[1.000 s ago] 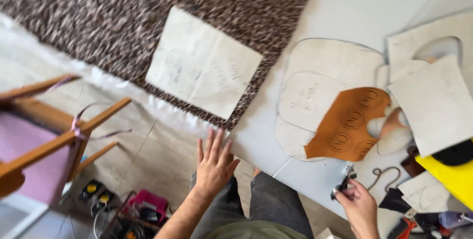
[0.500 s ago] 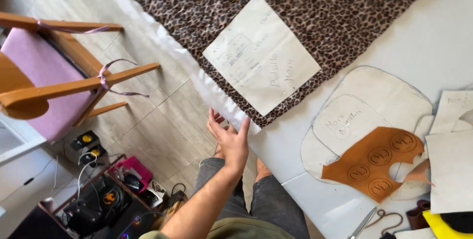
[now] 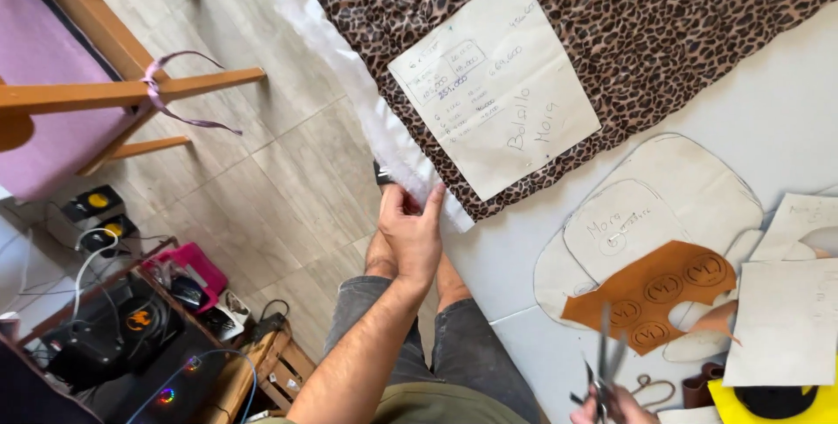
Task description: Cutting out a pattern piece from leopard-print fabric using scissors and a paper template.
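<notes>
My left hand (image 3: 410, 230) pinches the white lining edge (image 3: 397, 153) of a leopard-print fabric (image 3: 663, 22) where it hangs off the grey table (image 3: 786, 118). A cream paper pattern sheet with handwriting (image 3: 497, 83) lies on the fabric just above that hand. At the bottom edge of the view, my right hand (image 3: 611, 406) holds a pair of scissors (image 3: 605, 363), blades pointing up and blurred. The scissors hover near a brown leather piece (image 3: 663, 289) resting on rounded cream paper patterns (image 3: 663, 188).
More paper pattern pieces (image 3: 786, 319) and a yellow item (image 3: 768, 402) sit at the right. A wooden chair with a pink seat (image 3: 52, 101) stands on the tiled floor at left. Below it a shelf holds electronics and cables (image 3: 122, 319).
My left hand went from open and spread in the air to gripping the fabric's white edge. The view swung left and the scissors in my right hand rose into sight.
</notes>
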